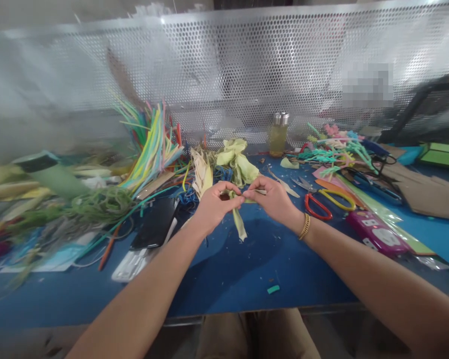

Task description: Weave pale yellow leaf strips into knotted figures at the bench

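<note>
My left hand and my right hand meet over the middle of the blue table, fingertips nearly touching. Both are closed in a pinch on a pale green strip that looks like corn husk. One end of it hangs below my left fingers, and a short piece shows by my right fingers. The part between the fingertips is mostly hidden. Just behind the hands lies a bunch of similar pale green husks, with drier tan husks to its left. A gold bracelet circles my right wrist.
Scissors with red and yellow handles and a purple case lie right. A black phone is left, near colourful stems. A yellowish bottle stands before the perforated metal panel. A teal scrap lies near the front edge.
</note>
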Motion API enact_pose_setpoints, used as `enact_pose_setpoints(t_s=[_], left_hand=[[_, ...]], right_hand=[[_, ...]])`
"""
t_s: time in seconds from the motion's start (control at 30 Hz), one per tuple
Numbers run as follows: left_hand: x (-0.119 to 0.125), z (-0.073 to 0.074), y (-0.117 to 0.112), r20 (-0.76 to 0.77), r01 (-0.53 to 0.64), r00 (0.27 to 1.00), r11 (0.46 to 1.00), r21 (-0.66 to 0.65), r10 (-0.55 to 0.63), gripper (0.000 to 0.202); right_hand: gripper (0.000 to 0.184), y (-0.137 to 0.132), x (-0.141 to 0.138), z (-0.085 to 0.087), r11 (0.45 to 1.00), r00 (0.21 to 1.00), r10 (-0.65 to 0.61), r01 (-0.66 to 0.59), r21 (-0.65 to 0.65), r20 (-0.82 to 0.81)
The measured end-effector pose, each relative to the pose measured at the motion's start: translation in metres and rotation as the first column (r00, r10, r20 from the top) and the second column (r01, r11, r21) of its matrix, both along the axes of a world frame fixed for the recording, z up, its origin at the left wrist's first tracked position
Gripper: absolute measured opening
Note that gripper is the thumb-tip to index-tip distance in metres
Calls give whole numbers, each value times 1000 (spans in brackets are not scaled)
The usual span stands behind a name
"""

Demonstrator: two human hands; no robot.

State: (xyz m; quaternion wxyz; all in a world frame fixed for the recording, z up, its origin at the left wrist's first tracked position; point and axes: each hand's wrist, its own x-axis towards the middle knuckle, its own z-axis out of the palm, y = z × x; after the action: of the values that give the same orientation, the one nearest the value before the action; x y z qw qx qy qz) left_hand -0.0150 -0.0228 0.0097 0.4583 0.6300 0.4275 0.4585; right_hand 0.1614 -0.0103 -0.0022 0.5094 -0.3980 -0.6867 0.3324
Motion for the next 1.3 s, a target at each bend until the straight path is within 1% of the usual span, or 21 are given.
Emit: enact_pose_setpoints(t_s=[0.1, 0.17, 0.2, 0.23, 0.27, 0.33, 0.37, 0.4, 0.47, 0.53, 0.6, 0.7, 0.8, 0.87, 1.0, 1.07, 1.1, 1.13, 1.2, 1.27, 1.3], left_hand=[[-2, 2, 1, -28, -13, 1000, 1000, -8, 12, 23], [-4, 3, 2, -15, -1, 1000, 999, -51, 0, 23], [-4, 3, 2, 2, -2, 1000, 997, -75, 2, 24], [-4, 2, 3, 24, -11, 1000, 996, -94, 14, 25], [-4, 2, 3, 46, -28, 998, 994, -104, 33, 28], [-4, 1, 4, 86, -69, 993, 993, -97, 77, 35], [-4, 0, 4, 99, -80, 991, 993, -87, 89, 38], [-4, 0, 5, 107, -88, 990, 993, -76, 96, 40], [-4, -1, 6, 109, -98, 989, 994, -55, 104, 41], [-4, -2, 7, 112, -113, 987, 993, -41, 116, 40], [-5, -3, 9, 129, -121, 984, 992, -43, 126, 41], [-7, -3, 12, 134, -153, 979, 988, -36, 156, 40], [-10, -2, 15, 121, -225, 967, 974, -5, 224, 40], [-12, 0, 16, 112, -248, 963, 969, 13, 245, 40], [-14, 4, 16, 89, -258, 963, 965, 47, 253, 37], [-15, 5, 15, 93, -229, 970, 972, 42, 225, 35], [-14, 5, 14, 91, -205, 975, 978, 39, 201, 34], [-14, 5, 13, 82, -177, 981, 983, 39, 173, 33], [-12, 4, 12, 50, -121, 992, 992, 45, 118, 32], [-10, 3, 10, 14, -74, 997, 996, 51, 73, 31], [-10, 2, 9, -6, -53, 999, 997, 51, 54, 31]], right_hand=[[25, 4, 1, -3, 998, 997, -56, 55, 17, 49], [25, 6, 3, -4, 996, 992, -84, 82, 21, 98], [25, 7, 5, -4, 992, 984, -124, 118, 50, 130], [26, 6, 7, -3, 977, 967, -198, 182, 110, 162], [28, 4, 9, -1, 946, 937, -294, 257, 198, 188], [33, -3, 11, 6, 822, 831, -510, 393, 412, 223], [34, -8, 10, 9, 797, 797, -539, 378, 470, 273], [35, -13, 8, 11, 818, 781, -510, 310, 485, 361], [40, -22, 1, 12, 879, 738, -422, 190, 437, 527], [38, -27, -8, 7, 944, 707, -291, 104, 313, 645], [27, -29, -16, 0, 983, 735, -133, 11, 184, 665], [26, -28, -21, -9, 991, 785, -3, -81, 108, 619], [27, -29, -21, -12, 992, 818, 66, -117, 52, 572], [27, -30, -20, -11, 991, 837, 105, -134, 14, 536], [31, -26, -16, -9, 974, 859, 223, -215, -71, 462], [38, -20, -13, -11, 968, 888, 246, -207, -141, 389], [41, -15, -12, -13, 972, 919, 214, -167, -163, 332], [44, -10, -10, -14, 980, 955, 143, -101, -169, 259], [47, -1, -6, -17, 990, 993, -65, 77, -122, 96], [52, 8, -1, -18, 962, 963, -271, 271, -30, 4], [56, 10, 2, -17, 941, 942, -336, 336, 29, -7]])
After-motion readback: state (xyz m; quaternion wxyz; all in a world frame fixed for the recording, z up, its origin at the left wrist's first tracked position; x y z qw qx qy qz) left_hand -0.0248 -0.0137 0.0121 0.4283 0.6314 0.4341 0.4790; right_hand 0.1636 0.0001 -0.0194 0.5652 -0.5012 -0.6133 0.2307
